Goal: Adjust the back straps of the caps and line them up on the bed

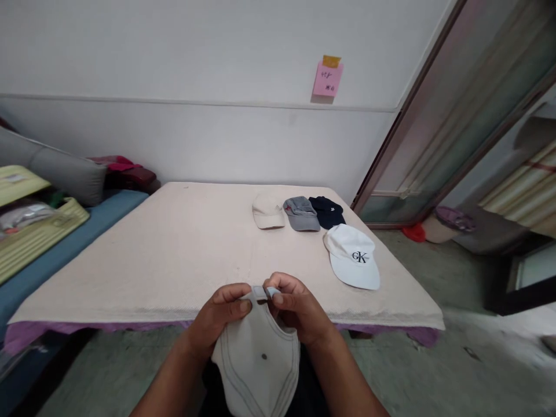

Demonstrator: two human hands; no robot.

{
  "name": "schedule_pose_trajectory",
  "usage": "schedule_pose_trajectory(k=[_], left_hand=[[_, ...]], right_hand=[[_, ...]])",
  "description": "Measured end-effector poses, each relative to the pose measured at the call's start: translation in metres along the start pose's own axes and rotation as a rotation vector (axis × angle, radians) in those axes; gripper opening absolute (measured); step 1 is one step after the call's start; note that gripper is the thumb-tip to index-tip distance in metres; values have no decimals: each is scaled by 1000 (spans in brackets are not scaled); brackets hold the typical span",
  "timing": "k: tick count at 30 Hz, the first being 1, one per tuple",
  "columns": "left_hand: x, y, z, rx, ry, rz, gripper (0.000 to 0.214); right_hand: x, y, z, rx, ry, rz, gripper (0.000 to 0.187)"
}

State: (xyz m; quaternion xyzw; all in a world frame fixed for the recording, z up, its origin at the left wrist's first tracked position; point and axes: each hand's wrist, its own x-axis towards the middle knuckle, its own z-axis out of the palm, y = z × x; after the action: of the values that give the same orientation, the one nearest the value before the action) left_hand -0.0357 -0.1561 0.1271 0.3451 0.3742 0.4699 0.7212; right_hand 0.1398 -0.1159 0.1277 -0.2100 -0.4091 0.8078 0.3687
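Observation:
In the head view a pale baseball cap (260, 365) hangs between my hands, in front of the table's near edge. Its back strap (259, 292) is at the top, and dark stitching runs down its panels. My left hand (223, 315) pinches the cap beside the strap, thumb on the near side. The strap's other end is pinched between the thumb and fingers of my right hand (297, 304). A white cap (351, 255) with dark letters lies on the table to the right. Behind it are a cream cap (268, 211), a grey cap (302, 213) and a navy cap (326, 211).
A cream cloth covers the table (174, 249), with purple fabric (147, 327) under its front edge. At the left stand a yellow-green basket (43, 234) and a grey cushion (56, 162). A pink note (328, 79) is taped to the wall. A bin (441, 226) stands at the right.

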Motion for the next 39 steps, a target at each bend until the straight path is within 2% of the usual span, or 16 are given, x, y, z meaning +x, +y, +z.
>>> schedule_pose_trajectory(k=[5, 8, 12, 14, 17, 20, 22, 26, 29, 31, 34, 36, 39], left_hand=[[-8, 10, 2, -192, 60, 55, 18], [-11, 19, 1, -286, 166, 124, 24], [-2, 21, -7, -302, 350, 195, 22], [6, 19, -13, -241, 417, 176, 21], [16, 13, -21, -132, 407, 23, 31], [18, 0, -32, -180, 354, -99, 38], [13, -14, -42, -238, 353, -113, 43], [-11, -56, -59, -242, 333, 32, 50], [-29, -88, -64, -248, 357, 95, 38], [-33, -97, -67, -262, 432, 128, 30], [-24, -84, -80, -226, 605, 196, 30], [-11, -57, -98, -197, 682, 279, 31], [14, -5, -135, -201, 711, 424, 32]], right_hand=[[8, -2, -10, -61, 68, -91, 13], [10, -1, -18, 21, 107, -135, 14], [-4, 13, -23, 138, 82, -93, 35], [-15, 25, -25, 161, 87, -70, 46], [-25, 43, -27, 217, 97, -22, 51], [-21, 52, -25, 185, 140, 54, 40], [-11, 53, -23, 171, 212, 34, 34], [15, 53, -28, 186, 333, -99, 35], [36, 56, -31, 183, 365, -121, 37], [50, 60, -28, 166, 343, -99, 35], [69, 64, -22, 128, 266, -70, 36], [79, 66, -21, 104, 229, -66, 39], [88, 72, -29, 96, 252, -41, 43]])
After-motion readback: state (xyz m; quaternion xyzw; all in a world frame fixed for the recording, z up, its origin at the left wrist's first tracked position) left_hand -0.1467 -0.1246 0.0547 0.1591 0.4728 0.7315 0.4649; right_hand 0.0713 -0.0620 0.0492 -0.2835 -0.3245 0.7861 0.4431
